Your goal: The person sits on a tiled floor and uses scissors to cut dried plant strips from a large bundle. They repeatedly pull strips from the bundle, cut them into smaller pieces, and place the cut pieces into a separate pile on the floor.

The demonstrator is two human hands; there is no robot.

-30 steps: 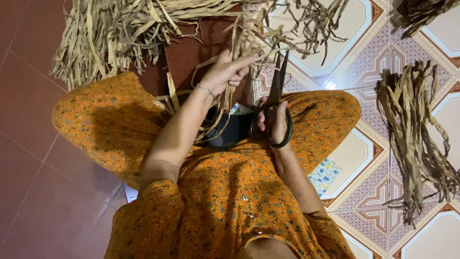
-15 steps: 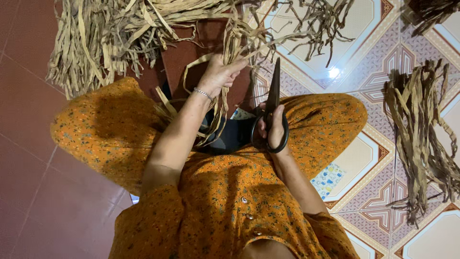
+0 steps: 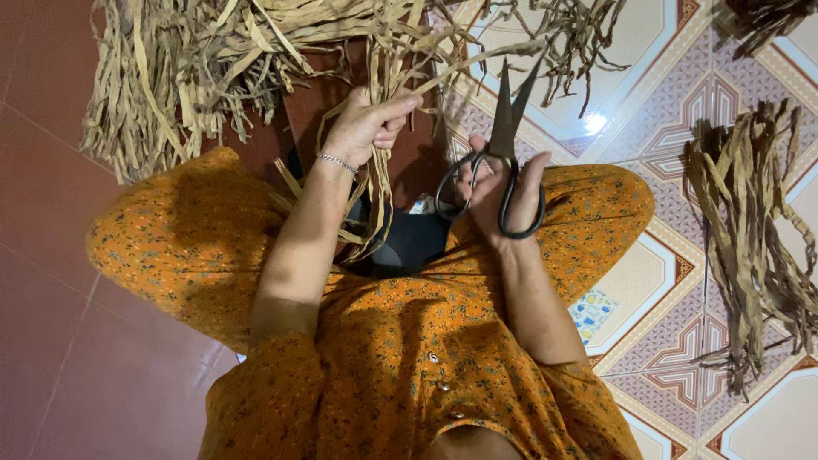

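I sit cross-legged on the floor in orange patterned clothing. My left hand, with a bracelet at the wrist, is closed on a bunch of dry tan fibre strips that trail down toward my lap. My right hand grips large black scissors by the loop handles. The blades point away from me and stand slightly apart, just right of the held strips. One strip crosses in front of the blade tips.
A big heap of dried strips lies ahead on the left over the red floor. A separate bundle of strips lies on the patterned tiles at right. More strips are scattered at the top.
The scissors' blades have parted slightly and my right hand has shifted a little rightward. My left hand keeps its hold on the strips, now raised a bit closer to the heap.
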